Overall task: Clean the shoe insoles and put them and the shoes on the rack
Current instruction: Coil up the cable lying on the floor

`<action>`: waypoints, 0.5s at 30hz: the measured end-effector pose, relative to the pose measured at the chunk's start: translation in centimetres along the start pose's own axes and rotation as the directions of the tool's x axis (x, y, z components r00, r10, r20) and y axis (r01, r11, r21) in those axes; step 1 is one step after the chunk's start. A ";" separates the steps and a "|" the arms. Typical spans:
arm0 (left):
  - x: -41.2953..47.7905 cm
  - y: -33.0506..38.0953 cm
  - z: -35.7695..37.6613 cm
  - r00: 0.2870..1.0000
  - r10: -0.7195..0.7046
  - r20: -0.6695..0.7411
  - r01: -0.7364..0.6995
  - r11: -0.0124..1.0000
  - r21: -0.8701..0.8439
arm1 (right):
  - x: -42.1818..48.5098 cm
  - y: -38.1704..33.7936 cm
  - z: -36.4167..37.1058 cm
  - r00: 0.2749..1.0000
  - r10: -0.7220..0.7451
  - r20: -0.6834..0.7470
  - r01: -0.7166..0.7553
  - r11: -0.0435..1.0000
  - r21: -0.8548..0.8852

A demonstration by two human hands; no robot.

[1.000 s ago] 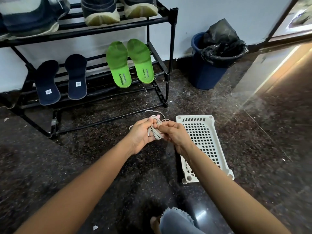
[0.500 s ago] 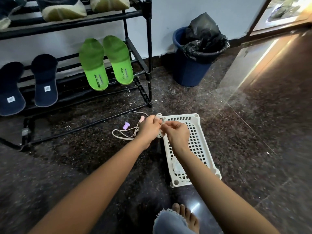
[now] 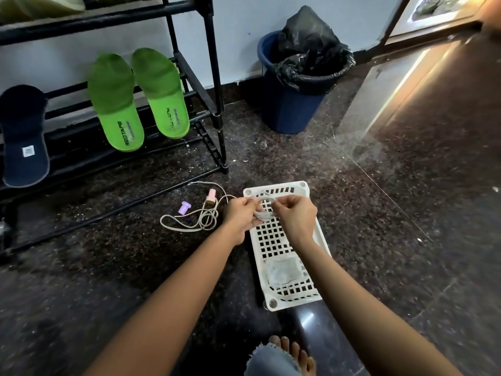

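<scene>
Hands meet over the far end of the white basket point(image 3: 303, 185): left hand point(image 3: 241, 215) and right hand point(image 3: 294, 217) each pinch a coiled lace point(image 3: 264, 213), apparently winding it tidy for storage. Second lace point(image 3: 187, 226) lies loose on the floor just left. Green insoles point(image 3: 116, 104) and a dark insole point(image 3: 23, 147) lean on lower bars of the rack point(image 3: 215, 77), far left, likely to dry. Shoe sole point(image 3: 35, 8) shows above.

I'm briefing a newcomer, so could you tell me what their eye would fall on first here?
The bright green insoles resting on the rack's lower shelf stand out first. Next, the left hand and right hand both pinch pale laces over the white tray's far end. A blue bin with a black bag stands right of the rack.
</scene>
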State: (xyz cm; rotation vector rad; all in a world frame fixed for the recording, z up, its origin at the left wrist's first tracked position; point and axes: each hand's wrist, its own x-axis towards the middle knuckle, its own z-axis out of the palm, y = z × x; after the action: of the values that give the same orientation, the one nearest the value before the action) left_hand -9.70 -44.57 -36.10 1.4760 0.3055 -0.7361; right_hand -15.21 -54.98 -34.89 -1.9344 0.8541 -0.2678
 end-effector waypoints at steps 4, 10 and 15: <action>1.9 -0.8 1.6 0.992 0.035 -0.125 -0.026 0.997 0.069 | 0.7 1.4 1.4 0.996 0.051 -0.072 -0.054 0.998 -0.037; 2.4 -2.2 2.4 0.981 0.153 -0.120 -0.087 0.897 0.433 | 2.0 3.1 3.8 0.993 0.082 -0.083 -0.092 0.988 -0.122; 2.8 -3.3 2.6 0.973 0.223 -0.058 -0.122 0.713 0.690 | 2.2 4.1 5.1 0.995 0.063 -0.073 -0.079 0.966 -0.245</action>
State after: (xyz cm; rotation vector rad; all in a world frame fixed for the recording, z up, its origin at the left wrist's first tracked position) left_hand -10.28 -47.59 -40.07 2.2394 -0.0261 -0.6171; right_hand -12.81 -54.09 -41.29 -2.1300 1.0385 -0.1879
